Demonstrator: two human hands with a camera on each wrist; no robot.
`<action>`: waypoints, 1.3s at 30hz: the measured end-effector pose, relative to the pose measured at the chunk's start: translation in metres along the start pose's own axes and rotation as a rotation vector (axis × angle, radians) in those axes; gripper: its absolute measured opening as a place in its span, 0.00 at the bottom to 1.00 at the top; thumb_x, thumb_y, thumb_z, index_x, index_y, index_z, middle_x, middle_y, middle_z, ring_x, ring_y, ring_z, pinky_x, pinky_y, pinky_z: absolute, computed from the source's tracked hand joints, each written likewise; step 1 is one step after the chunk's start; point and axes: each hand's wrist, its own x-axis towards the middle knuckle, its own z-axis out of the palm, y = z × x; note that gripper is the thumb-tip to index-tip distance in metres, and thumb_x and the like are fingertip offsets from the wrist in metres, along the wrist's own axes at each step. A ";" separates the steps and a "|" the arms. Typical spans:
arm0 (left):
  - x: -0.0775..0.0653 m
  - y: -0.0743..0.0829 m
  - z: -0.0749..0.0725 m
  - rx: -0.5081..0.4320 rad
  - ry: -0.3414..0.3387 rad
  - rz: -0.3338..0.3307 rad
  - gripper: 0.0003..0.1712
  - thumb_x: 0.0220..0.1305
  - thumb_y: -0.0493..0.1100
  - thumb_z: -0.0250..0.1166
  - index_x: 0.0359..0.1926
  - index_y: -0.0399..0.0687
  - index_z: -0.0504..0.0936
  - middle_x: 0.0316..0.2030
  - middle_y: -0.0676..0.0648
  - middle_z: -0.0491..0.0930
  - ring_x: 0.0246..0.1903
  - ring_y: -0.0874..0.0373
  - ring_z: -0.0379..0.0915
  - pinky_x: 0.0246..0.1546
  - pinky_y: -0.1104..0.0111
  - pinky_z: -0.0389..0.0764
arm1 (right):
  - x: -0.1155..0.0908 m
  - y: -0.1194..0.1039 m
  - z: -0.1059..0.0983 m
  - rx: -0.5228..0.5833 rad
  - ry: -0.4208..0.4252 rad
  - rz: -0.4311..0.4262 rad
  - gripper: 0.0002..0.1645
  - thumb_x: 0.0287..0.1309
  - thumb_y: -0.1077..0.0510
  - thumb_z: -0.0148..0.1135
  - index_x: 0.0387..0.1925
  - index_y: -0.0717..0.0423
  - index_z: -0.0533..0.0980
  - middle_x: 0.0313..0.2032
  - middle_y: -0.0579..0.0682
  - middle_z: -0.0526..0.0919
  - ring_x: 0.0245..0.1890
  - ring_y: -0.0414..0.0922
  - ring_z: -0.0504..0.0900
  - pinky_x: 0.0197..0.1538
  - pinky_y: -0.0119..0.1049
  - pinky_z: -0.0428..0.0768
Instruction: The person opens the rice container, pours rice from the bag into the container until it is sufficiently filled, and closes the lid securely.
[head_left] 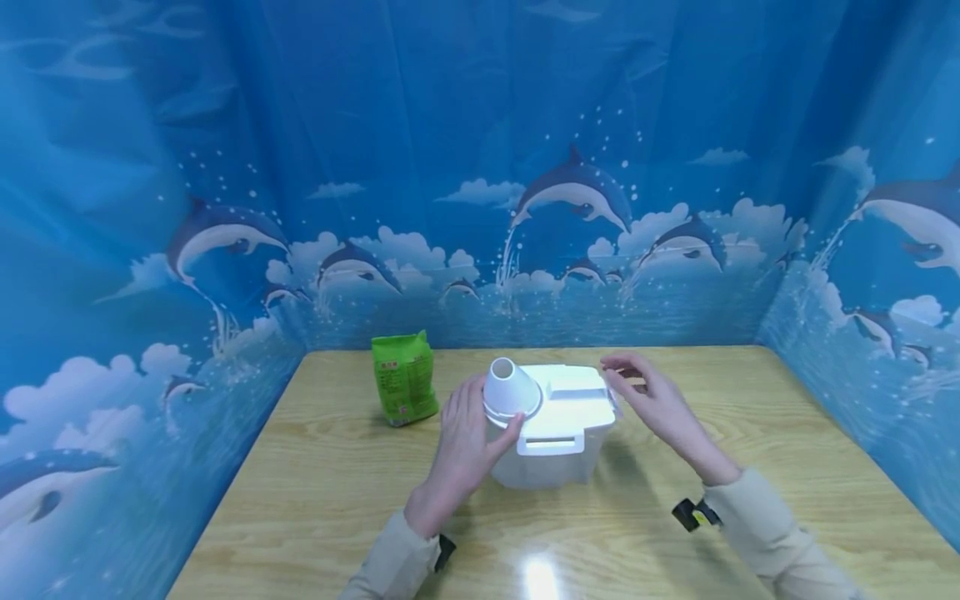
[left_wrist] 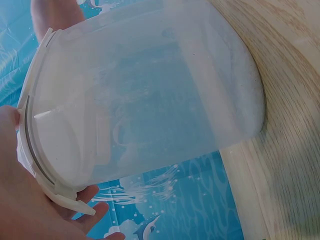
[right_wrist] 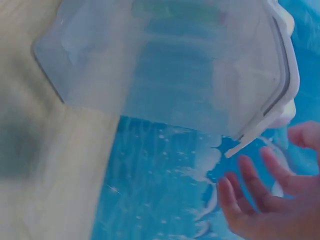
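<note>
A translucent plastic container (head_left: 540,471) with a white lid (head_left: 573,417) stands upright on the table. On the lid's left part sits a white cone-shaped spout (head_left: 517,392). My left hand (head_left: 461,437) grips the lid's left edge beside the cone, thumb toward the front; in the left wrist view its fingers pass behind a side latch (left_wrist: 75,202) that sticks outward. Off the container's right side, my right hand (head_left: 660,404) holds nothing, its fingers loosely bent. A right-side latch (right_wrist: 242,146) juts out close to those fingertips, apart from them in the right wrist view.
Behind and left of the container stands a green printed bag (head_left: 405,379). A wooden table (head_left: 300,500) carries everything. Blue dolphin-print curtains (head_left: 465,125) close off the back and both sides. A white handle (head_left: 551,444) shows at the container's front.
</note>
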 end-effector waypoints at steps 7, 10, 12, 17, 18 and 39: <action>0.001 0.000 -0.001 0.000 -0.004 0.005 0.43 0.67 0.63 0.61 0.70 0.36 0.65 0.64 0.37 0.72 0.64 0.41 0.67 0.68 0.44 0.65 | 0.001 -0.016 0.017 -0.251 0.225 -0.434 0.16 0.67 0.59 0.65 0.55 0.56 0.80 0.51 0.53 0.83 0.50 0.52 0.81 0.51 0.54 0.82; 0.000 0.000 -0.001 0.004 -0.008 0.005 0.44 0.67 0.63 0.61 0.70 0.37 0.65 0.64 0.37 0.72 0.64 0.42 0.67 0.68 0.44 0.65 | 0.002 -0.021 0.025 -0.371 0.238 -0.555 0.17 0.61 0.59 0.71 0.51 0.55 0.81 0.48 0.52 0.83 0.50 0.53 0.81 0.52 0.54 0.82; 0.000 0.000 -0.001 0.006 -0.011 0.004 0.44 0.67 0.63 0.61 0.70 0.37 0.65 0.64 0.37 0.71 0.64 0.42 0.67 0.68 0.44 0.65 | 0.003 -0.023 0.028 -0.437 0.233 -0.601 0.17 0.58 0.58 0.73 0.49 0.55 0.81 0.45 0.52 0.82 0.50 0.53 0.80 0.52 0.54 0.82; 0.001 0.000 -0.001 0.002 -0.016 0.000 0.43 0.68 0.63 0.61 0.70 0.37 0.65 0.64 0.38 0.71 0.64 0.43 0.66 0.68 0.45 0.66 | 0.007 -0.026 0.034 -0.560 0.220 -0.646 0.17 0.54 0.52 0.77 0.42 0.54 0.81 0.40 0.52 0.81 0.46 0.52 0.80 0.45 0.49 0.85; 0.001 0.000 0.000 0.000 -0.016 0.000 0.43 0.68 0.63 0.61 0.70 0.37 0.65 0.64 0.38 0.71 0.64 0.43 0.66 0.68 0.45 0.66 | 0.008 -0.026 0.034 -0.578 0.217 -0.649 0.18 0.53 0.51 0.77 0.41 0.54 0.81 0.39 0.52 0.80 0.44 0.51 0.80 0.44 0.47 0.85; 0.001 0.000 -0.005 0.009 -0.016 0.009 0.43 0.67 0.65 0.61 0.70 0.39 0.66 0.64 0.39 0.73 0.65 0.42 0.66 0.70 0.43 0.62 | 0.021 -0.028 0.035 -0.749 0.175 -0.785 0.17 0.63 0.42 0.66 0.39 0.51 0.81 0.31 0.48 0.73 0.28 0.43 0.67 0.28 0.32 0.71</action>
